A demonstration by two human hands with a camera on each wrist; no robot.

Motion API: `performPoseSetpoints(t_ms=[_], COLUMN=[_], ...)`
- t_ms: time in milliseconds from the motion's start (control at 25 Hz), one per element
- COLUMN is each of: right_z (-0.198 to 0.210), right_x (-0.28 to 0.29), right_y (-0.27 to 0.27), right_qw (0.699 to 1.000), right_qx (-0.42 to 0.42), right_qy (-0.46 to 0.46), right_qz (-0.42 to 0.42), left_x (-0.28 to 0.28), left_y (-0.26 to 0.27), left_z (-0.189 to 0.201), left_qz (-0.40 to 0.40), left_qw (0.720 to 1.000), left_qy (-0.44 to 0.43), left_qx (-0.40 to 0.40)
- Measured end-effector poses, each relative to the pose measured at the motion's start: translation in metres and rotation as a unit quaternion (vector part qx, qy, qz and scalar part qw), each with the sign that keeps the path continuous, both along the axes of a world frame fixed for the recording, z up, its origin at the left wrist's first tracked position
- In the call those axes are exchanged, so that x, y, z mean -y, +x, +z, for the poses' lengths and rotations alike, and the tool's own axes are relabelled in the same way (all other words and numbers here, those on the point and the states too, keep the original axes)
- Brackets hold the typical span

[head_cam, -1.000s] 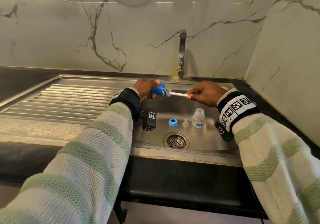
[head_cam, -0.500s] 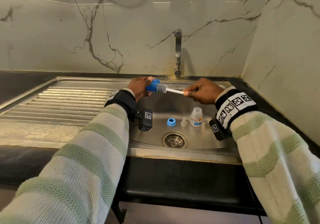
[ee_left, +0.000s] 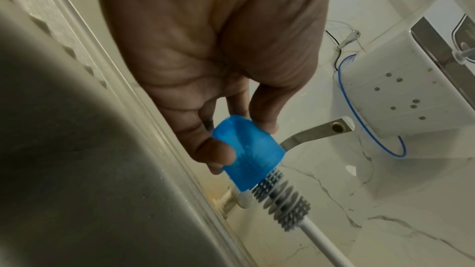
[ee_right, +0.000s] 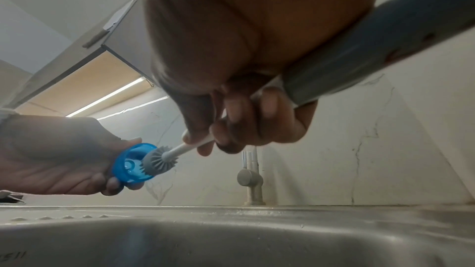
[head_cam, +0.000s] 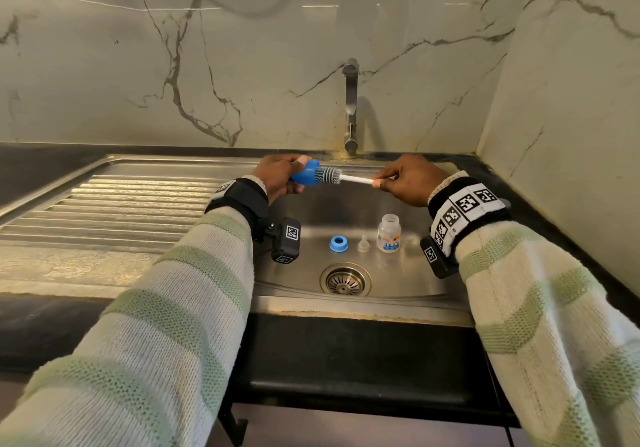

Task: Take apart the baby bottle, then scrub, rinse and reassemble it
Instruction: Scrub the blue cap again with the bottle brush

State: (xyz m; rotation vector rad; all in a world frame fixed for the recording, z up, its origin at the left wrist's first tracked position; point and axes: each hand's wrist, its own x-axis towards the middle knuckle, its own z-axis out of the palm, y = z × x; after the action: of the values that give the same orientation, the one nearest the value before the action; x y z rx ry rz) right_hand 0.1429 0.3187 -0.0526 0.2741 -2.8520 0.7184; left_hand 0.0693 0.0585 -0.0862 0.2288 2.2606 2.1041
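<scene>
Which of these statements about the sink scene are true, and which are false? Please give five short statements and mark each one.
1. The left hand holds the blue cap. True.
2. The right hand holds the bottle body. False: it pinches the white handle of the brush; the bottle body stands in the sink.
3. The grey bristles are partly inside the cap. True.
4. Water runs from the tap. False: no stream is visible.
5. The blue ring is screwed onto the bottle body. False: it lies apart on the sink floor, left of the clear teat.
</scene>
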Motion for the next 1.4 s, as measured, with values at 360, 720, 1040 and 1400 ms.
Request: performPoseSetpoints(t_ms=[360, 720, 1040, 1400], right_z=[-0.002, 0.003, 0.002, -0.002], right_x=[0.002, 0.001, -0.006, 0.008], right_y=[0.002, -0.001, 0.003, 0.000], right_qw=[0.996, 0.999, 0.998, 0.998], right_qx=[0.063, -0.017, 0.010, -0.028], right_qy=[-0.053, -0.026, 0.059, -0.046], right_qz=[0.033, 0.023, -0.009, 0.019], left_x=[0.002, 0.001, 0.000, -0.002], left_y=[-0.002, -0.002, 0.001, 0.009], left_z=[-0.001, -0.001, -0.002, 0.002], left_qz=[0.034, 0.035, 0.084, 0.063], left_qw=[0.999, 0.999, 0.994, 0.981], left_qy=[-0.016, 0.011, 0.062, 0.135], left_qx=[-0.013, 0.011, 0.019, 0.126])
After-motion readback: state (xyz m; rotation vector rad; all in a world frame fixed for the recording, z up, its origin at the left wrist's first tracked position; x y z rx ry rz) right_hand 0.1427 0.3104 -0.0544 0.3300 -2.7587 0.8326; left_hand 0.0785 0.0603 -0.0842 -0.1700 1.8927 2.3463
